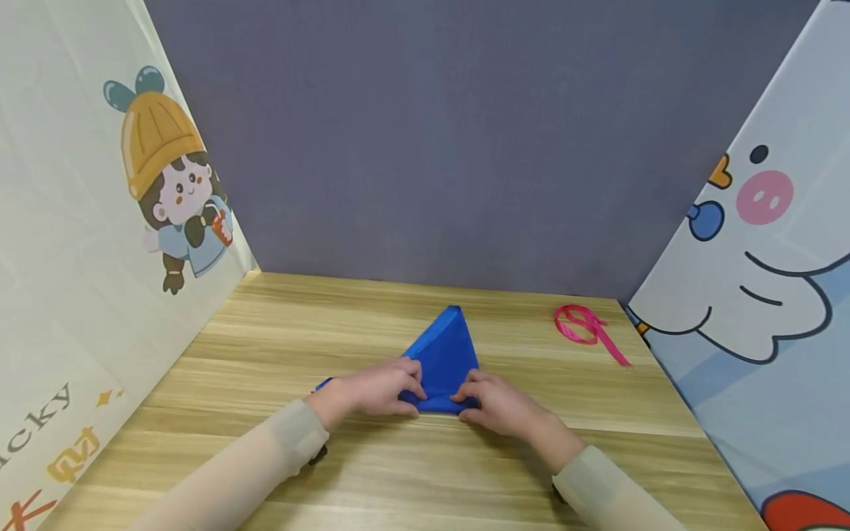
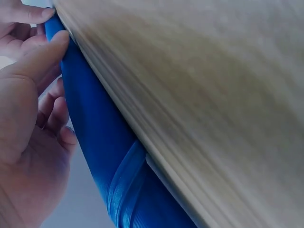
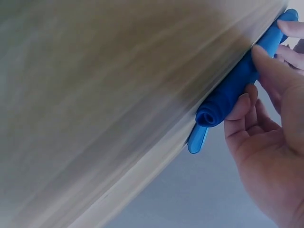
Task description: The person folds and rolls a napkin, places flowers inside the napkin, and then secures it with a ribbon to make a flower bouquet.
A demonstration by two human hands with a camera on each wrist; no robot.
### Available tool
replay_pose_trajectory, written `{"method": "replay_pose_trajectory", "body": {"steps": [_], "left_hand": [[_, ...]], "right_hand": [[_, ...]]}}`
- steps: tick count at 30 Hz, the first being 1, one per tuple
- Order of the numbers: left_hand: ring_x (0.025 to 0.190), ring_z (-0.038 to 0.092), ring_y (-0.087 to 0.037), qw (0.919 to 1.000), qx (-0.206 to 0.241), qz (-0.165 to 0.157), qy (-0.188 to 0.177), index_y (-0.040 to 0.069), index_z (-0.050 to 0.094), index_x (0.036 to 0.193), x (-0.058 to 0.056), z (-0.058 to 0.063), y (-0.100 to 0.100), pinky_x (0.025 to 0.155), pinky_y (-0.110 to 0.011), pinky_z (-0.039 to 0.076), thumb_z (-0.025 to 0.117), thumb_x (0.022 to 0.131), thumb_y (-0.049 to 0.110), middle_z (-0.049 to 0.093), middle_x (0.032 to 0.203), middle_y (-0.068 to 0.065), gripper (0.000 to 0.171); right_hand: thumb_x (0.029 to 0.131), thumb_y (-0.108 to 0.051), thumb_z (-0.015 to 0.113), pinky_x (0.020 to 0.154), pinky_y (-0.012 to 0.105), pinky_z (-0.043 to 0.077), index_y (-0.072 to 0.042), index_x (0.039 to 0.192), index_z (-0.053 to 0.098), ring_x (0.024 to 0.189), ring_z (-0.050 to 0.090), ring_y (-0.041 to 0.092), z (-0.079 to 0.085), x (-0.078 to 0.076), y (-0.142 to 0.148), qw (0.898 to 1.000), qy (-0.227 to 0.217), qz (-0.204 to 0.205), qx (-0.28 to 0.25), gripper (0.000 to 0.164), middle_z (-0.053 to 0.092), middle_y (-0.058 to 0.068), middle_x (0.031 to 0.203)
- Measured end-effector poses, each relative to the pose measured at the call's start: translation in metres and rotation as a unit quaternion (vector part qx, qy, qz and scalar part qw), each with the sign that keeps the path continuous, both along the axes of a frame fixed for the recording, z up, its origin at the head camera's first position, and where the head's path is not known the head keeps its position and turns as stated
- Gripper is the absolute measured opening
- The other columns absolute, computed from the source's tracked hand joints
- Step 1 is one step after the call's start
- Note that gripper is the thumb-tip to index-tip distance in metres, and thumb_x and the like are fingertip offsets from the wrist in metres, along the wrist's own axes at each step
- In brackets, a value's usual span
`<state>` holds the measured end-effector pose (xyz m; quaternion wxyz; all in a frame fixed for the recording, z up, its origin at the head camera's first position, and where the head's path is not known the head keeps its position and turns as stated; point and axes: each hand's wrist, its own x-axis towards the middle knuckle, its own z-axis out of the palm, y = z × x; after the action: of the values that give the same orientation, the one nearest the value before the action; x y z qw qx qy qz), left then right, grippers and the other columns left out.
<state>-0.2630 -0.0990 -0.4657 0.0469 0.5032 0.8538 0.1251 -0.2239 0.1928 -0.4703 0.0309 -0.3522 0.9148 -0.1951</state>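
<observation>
Lying on the wooden table (image 1: 265, 332), near the middle and within reach of 2 hands: a blue cloth (image 1: 448, 358), with a narrow tip (image 1: 454, 311) pointing toward the back wall and the near edge wound into a roll (image 3: 228, 97). Pinched along that roll by the left hand (image 1: 385, 387), with the thumb on the near side and bent fingers opposite. Gripped likewise toward the other end by the right hand (image 1: 498, 404), thumb against curled fingers. Visible end-on from the right wrist: a snug spiral, with a flap (image 3: 196, 140) showing just beneath. Visible from the left wrist: slanting folds (image 2: 126, 185) laid across the blue.

Probably light, soft and limp, with little stiffness except in the wound part. Faintly shiny, so perhaps a bit slippery under dry fingertips. Hardly fragile, but likely to crease, and likely to spring loose if let go at either end. Best taken at 2 spots on the roll, near the ends, with thumbs in front and fingers behind, pressing evenly. Better not tugged by the tip, for fear of skewing the spiral.

Well apart, toward the right rear: a curled pink ribbon (image 1: 584, 324), touched by neither hand.
</observation>
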Motion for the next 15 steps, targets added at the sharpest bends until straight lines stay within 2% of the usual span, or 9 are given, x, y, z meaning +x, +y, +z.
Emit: {"method": "replay_pose_trajectory", "body": {"steps": [6, 11, 15], "left_hand": [[0.099, 0.060, -0.009, 0.9992, 0.024, -0.029, 0.012, 0.011, 0.085, 0.120, 0.0003, -0.0002, -0.0022, 0.094, -0.024, 0.054, 0.076, 0.105, 0.022, 0.068, 0.103, 0.003, 0.020], [0.096, 0.062, -0.005, 0.9985, 0.039, -0.036, -0.013, 0.009, 0.085, 0.119, -0.0006, -0.0012, -0.0033, 0.091, -0.020, 0.055, 0.072, 0.108, 0.019, 0.072, 0.101, 0.003, 0.019], [0.096, 0.067, -0.007, 0.9975, 0.052, -0.040, -0.025, 0.007, 0.085, 0.117, -0.0007, -0.0017, -0.0041, 0.092, -0.021, 0.057, 0.070, 0.108, 0.014, 0.075, 0.101, 0.000, 0.018]], "right_hand": [[0.102, -0.015, 0.079, 0.087, 0.034, 0.061, -0.010, 0.117, 0.083, 0.096, 0.069, 0.012, 0.0015, -0.0004, -0.0006, 1.000, 0.027, 0.015, -0.001, 0.016, 0.072, -0.002, 0.104], [0.103, -0.013, 0.077, 0.086, 0.034, 0.062, -0.011, 0.116, 0.083, 0.097, 0.071, 0.013, 0.0032, 0.0006, -0.0011, 0.999, 0.031, 0.017, -0.003, 0.014, 0.074, -0.001, 0.104], [0.104, -0.010, 0.075, 0.086, 0.034, 0.062, -0.011, 0.115, 0.083, 0.097, 0.073, 0.015, 0.0040, 0.0018, -0.0019, 0.999, 0.042, 0.020, -0.003, 0.014, 0.076, -0.001, 0.104]]}}
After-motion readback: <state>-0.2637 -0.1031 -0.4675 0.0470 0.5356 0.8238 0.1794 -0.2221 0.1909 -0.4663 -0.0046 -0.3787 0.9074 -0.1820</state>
